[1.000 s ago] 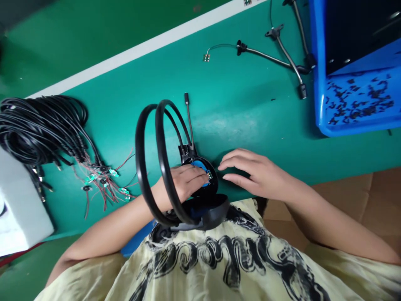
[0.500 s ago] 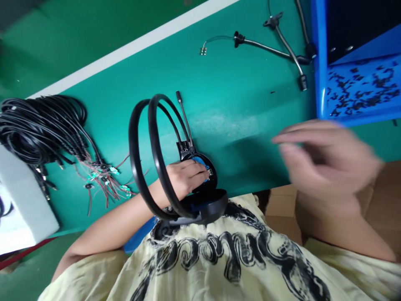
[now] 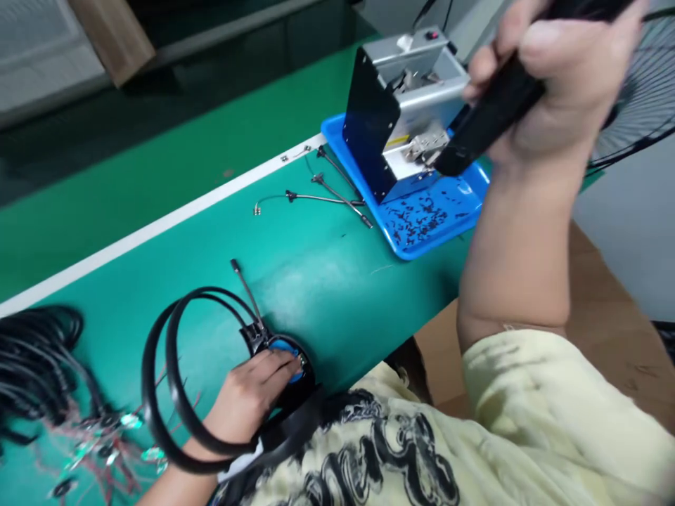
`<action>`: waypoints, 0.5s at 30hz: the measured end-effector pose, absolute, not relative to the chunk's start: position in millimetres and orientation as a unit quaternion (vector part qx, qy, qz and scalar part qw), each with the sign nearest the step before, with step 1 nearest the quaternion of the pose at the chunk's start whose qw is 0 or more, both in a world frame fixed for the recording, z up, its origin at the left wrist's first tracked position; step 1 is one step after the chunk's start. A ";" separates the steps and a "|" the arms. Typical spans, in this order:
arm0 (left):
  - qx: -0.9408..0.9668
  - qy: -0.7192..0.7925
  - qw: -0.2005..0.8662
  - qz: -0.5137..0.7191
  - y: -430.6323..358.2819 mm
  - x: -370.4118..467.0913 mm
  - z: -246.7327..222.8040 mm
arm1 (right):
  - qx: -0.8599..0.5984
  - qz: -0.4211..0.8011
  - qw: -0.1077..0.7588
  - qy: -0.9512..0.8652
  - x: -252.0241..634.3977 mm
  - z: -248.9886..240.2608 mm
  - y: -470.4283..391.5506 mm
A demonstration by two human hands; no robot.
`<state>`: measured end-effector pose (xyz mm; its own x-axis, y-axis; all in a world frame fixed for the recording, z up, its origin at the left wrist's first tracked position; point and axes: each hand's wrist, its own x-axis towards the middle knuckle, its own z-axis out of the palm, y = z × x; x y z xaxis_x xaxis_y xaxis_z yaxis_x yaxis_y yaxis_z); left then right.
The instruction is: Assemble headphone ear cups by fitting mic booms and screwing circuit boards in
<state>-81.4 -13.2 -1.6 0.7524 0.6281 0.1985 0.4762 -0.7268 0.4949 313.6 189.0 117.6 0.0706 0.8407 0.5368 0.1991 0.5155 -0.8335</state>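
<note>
My left hand reaches through the black double headband of a headset, its fingers pressed on a small circuit board in the open ear cup with a blue disc. A thin microphone boom points up from that cup. The other ear cup rests against my shirt. My right hand is raised at the upper right, fingers wrapped round a dark elongated tool. The tool's lower end overlaps the view of a metal machine.
A blue tray holds the machine and small black scraps. Microphone booms with wires lie left of it. Black cables with red wires and small boards lie at lower left. A fan stands right; cardboard is below.
The view has swung up and right, bringing in the machine and fan. My right hand has risen and now holds the dark tool. My left hand stays on the ear cup.
</note>
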 end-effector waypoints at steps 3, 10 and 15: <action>0.916 0.299 0.204 0.175 -13.6 -83.3 -2.1 | -0.395 0.200 0.643 -0.624 316.0 108.6 214.0; 0.918 0.303 0.215 0.141 -15.7 -90.0 -2.4 | -0.464 0.084 0.668 -0.576 318.3 89.7 242.3; 0.919 0.301 0.204 0.154 -14.4 -87.1 -1.6 | -0.517 0.099 0.625 -0.577 319.2 79.0 227.0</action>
<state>-87.1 -14.4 -1.6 0.7718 0.6155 0.1597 0.4901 -0.7358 0.4674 319.2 227.0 79.0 0.3148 0.7202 0.6182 0.4722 0.4462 -0.7603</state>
